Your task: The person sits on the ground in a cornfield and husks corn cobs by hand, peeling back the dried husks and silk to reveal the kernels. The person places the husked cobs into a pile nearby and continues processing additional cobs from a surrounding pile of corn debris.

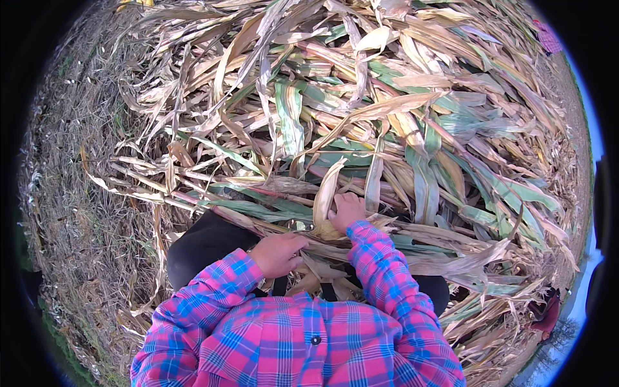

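A large heap of cut, drying corn stalks [338, 116] with tan and green leaves lies before me and reaches to my knees. My left hand [280, 252] rests low at the near edge of the heap, its fingers curled by the stalks and husk leaves; what its fingertips touch is hidden. Just beyond it and to the right, my right hand [347, 211] lies on the stalks beside an upright, curled dry husk [327, 196]. Its fingers are bent down into the leaves, and whether they grip anything is not plain.
Dry stubble and straw [92, 145] cover the ground at the left. Stalks also lie under and right of my knees [208, 249]. A person in a pink checked top [549, 37] is at the far upper right. Dark red cloth [547, 314] shows at the lower right edge.
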`<move>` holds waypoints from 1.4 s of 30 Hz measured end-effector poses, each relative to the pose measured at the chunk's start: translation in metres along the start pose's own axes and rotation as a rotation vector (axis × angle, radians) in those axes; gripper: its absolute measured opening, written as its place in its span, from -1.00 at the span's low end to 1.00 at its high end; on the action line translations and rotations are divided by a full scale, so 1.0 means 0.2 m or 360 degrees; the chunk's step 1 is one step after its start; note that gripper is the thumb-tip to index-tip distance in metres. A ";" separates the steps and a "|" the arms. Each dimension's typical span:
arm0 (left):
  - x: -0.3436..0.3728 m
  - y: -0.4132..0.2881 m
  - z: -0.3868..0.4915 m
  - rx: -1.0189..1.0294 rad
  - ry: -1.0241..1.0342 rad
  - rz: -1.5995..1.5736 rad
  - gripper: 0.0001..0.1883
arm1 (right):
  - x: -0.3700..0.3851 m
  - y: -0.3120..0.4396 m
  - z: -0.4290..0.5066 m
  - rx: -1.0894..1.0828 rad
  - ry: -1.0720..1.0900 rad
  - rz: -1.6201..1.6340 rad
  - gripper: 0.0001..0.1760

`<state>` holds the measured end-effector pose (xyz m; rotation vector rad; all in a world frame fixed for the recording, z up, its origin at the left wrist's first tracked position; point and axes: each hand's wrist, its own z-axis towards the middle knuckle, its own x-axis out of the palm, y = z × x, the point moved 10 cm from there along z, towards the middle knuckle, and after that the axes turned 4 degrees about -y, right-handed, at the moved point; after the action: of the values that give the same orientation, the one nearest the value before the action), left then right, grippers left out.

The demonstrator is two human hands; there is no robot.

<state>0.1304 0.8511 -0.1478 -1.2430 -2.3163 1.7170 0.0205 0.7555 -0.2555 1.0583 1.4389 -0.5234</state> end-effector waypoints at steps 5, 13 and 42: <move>-0.06 0.03 0.02 0.0017 -0.0194 0.0079 -0.75 | 0.21 -0.09 -0.06 0.0304 0.1104 0.0193 -0.53; -0.41 -0.02 0.09 0.0159 -0.1148 0.0403 -0.81 | -0.53 0.31 -0.50 -0.0443 -0.0314 -0.0075 -0.86; 0.21 -0.53 0.00 0.0716 -0.0563 0.1188 -0.89 | -0.82 0.29 -1.08 -0.0355 -0.0925 -0.0116 -0.85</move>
<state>0.0389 0.8661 -0.0809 -1.9533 -1.4773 2.6624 -0.0679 0.9120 -0.0448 0.6065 0.9919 -0.6427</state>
